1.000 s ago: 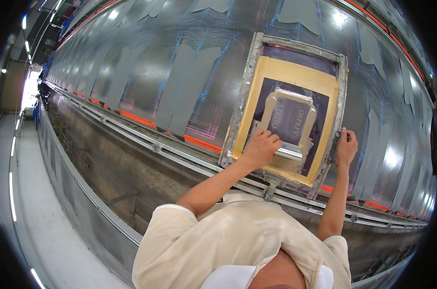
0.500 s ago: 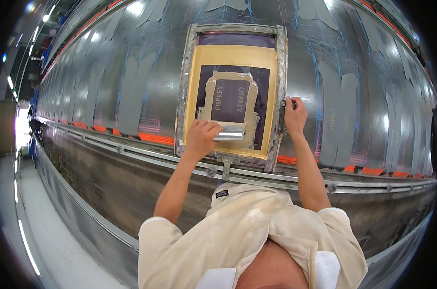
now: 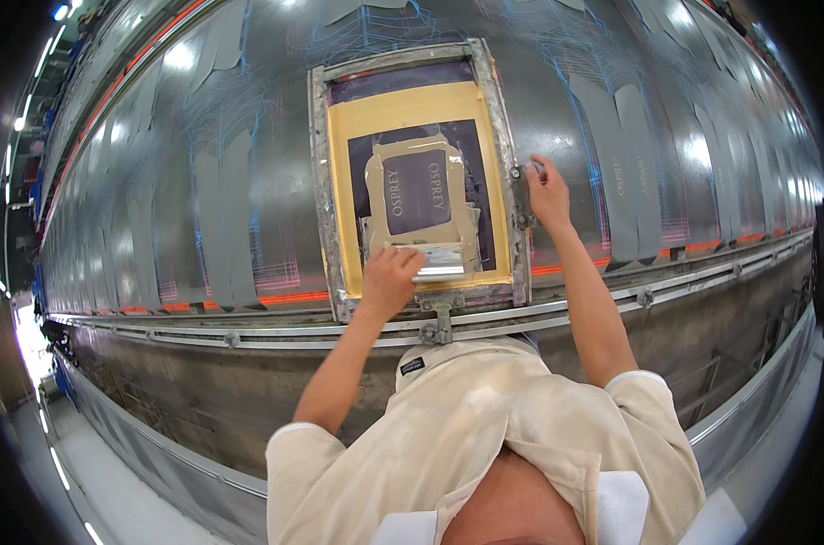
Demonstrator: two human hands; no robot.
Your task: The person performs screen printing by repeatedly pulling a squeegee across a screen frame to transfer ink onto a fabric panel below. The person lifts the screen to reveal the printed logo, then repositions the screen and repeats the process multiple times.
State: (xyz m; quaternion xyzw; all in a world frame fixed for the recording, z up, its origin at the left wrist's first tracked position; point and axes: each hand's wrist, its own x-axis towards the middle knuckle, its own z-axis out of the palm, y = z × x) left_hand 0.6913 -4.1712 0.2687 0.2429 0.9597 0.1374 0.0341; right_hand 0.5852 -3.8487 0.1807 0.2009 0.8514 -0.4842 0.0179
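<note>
My left hand (image 3: 391,280) is closed round one end of a squeegee (image 3: 441,262) with a shiny metal body, low inside a screen-printing frame (image 3: 322,200). Beige ink (image 3: 467,186) forms a ring on the mesh around a dark purple panel (image 3: 420,195) with pale lettering. My right hand (image 3: 548,193) is beside the frame's right rail, thumb and forefinger slightly apart near a small knob (image 3: 517,172). Whether its fingertips touch the rail is hard to tell. The fingers of my left hand cover the squeegee's left end.
Grey cut pieces (image 3: 621,173) lie in rows on a long dark glossy table (image 3: 294,191) marked with blue and pink lines. A metal rail (image 3: 339,340) runs along its near edge, with a bracket (image 3: 443,322) at the frame. A grey walkway (image 3: 130,481) is at lower left.
The squeegee and my left hand have shifted slightly toward the near end of the frame. My right hand's fingers have loosened beside the rail. The whole view has turned a little.
</note>
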